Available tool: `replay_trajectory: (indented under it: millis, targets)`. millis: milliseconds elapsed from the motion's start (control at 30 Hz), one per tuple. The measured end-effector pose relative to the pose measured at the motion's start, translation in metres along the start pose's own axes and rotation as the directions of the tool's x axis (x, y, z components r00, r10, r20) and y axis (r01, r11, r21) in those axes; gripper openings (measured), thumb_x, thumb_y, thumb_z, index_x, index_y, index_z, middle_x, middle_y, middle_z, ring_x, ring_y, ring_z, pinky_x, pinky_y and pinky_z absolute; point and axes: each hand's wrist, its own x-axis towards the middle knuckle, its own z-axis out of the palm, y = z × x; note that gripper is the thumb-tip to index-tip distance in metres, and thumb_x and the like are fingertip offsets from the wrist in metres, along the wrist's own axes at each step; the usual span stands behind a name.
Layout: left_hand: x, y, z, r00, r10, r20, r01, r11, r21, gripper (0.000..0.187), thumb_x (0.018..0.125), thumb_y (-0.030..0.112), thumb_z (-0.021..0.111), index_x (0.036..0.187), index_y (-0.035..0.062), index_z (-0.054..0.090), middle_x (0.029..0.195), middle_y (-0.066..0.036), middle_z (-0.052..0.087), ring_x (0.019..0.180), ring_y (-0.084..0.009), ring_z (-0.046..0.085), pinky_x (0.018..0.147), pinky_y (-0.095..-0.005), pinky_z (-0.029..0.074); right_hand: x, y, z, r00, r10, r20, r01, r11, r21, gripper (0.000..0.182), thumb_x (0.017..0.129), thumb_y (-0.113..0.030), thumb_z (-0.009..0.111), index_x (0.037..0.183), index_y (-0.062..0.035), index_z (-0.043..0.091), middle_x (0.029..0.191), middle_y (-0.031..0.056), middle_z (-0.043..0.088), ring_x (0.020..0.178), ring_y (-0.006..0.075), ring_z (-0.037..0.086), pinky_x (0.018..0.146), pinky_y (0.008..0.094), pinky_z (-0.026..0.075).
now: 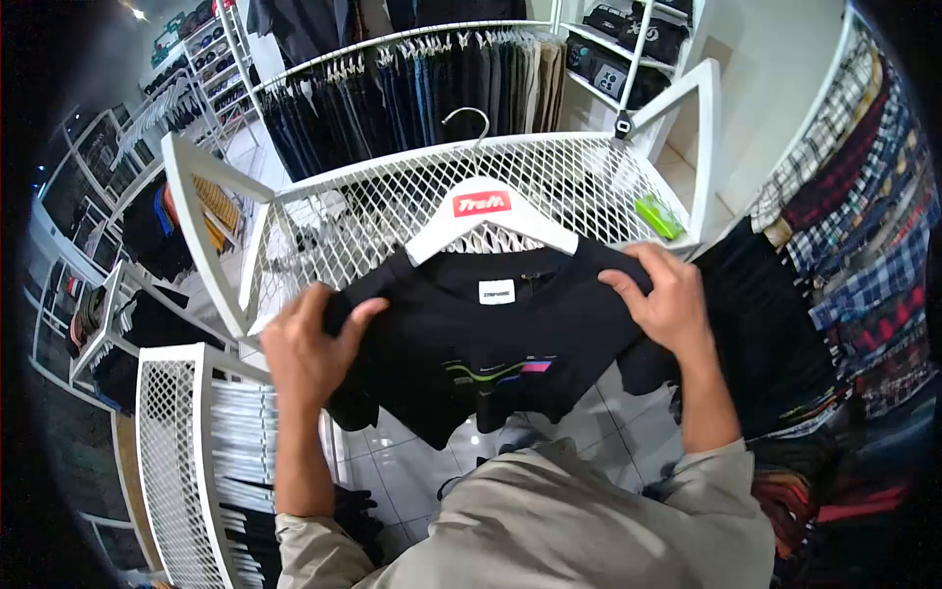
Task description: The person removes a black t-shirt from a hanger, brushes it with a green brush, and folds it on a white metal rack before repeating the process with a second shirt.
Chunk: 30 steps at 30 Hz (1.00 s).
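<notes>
"Containers?"
"White mesh shelf (559,177), green packet (659,217) at its right end. Beyond, a rail packed with trousers (412,93), mostly dark, tan ones rightward."

"Where's the shirt?"
"Black T-shirt (491,339), spread between the hands at the shelf's near edge, white hanger (538,224) inside its neck."

"Hands?"
"Left hand (312,339) and right hand (669,299) each grip a shoulder, thumbs inward, forearms angled upward."
</notes>
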Motion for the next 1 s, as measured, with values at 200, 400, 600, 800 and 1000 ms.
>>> replay_trajectory:
  millis: [200,400,600,800,1000]
  targets:
    - [0.182,-0.023,-0.032,0.983,-0.061,0.172,0.053,0.997,0.047,0.054,0.093,0.051,0.068,0.085,-0.0017,0.070,0.067,-0.010,0.063,0.059,-0.0157,0.055,0.059,-0.0345,0.046,0.189,0.020,-0.022,0.979,-0.067,0.194,0.051,0.995,0.087,0.040,0.096,-0.042,0.065,0.098,-0.0030,0.071,0.088,0.0185,0.070,0.078,0.0339,0.068,0.072,0.0406,0.052]
    - [0.352,-0.105,0.070,0.928,-0.091,0.361,0.060,0.994,0.097,0.076,0.093,0.070,0.053,0.100,-0.0025,0.075,0.081,-0.017,0.073,0.067,-0.0263,0.072,0.071,-0.0375,0.059,0.380,0.130,0.086,0.788,0.003,0.616,-0.095,0.989,0.116,0.048,0.102,-0.049,0.055,0.111,-0.0041,0.071,0.089,0.0043,0.067,0.084,0.0124,0.061,0.080,0.0272,0.049]
    - [0.305,-0.161,0.259,0.960,-0.149,0.237,0.125,0.986,0.112,0.079,0.087,0.078,0.053,0.086,0.0007,0.070,0.077,-0.023,0.070,0.077,-0.0390,0.072,0.072,-0.0486,0.056,0.339,0.205,0.276,0.781,0.131,0.610,-0.242,0.965,0.103,0.059,0.089,-0.061,0.065,0.099,-0.0033,0.072,0.096,0.0210,0.072,0.090,0.0328,0.071,0.081,0.0423,0.054]
    - [0.272,-0.185,0.328,0.921,-0.242,0.307,0.227,0.970,0.084,0.077,0.086,0.073,0.059,0.100,-0.0017,0.072,0.079,-0.025,0.071,0.079,-0.0398,0.072,0.071,-0.0475,0.056,0.334,0.213,0.366,0.722,0.162,0.673,-0.342,0.929,0.143,0.057,0.091,-0.058,0.065,0.099,-0.0024,0.073,0.096,0.0200,0.073,0.091,0.0325,0.071,0.080,0.0418,0.054]
    - [0.284,-0.172,0.329,0.889,-0.248,0.385,0.221,0.969,0.114,0.075,0.086,0.072,0.059,0.100,-0.0005,0.071,0.076,-0.022,0.071,0.077,-0.0387,0.072,0.069,-0.0467,0.055,0.374,0.189,0.461,0.824,0.218,0.524,-0.451,0.812,0.371,0.064,0.094,-0.049,0.065,0.138,-0.0041,0.054,0.112,0.0200,0.073,0.107,0.0333,0.069,0.094,0.0412,0.051]
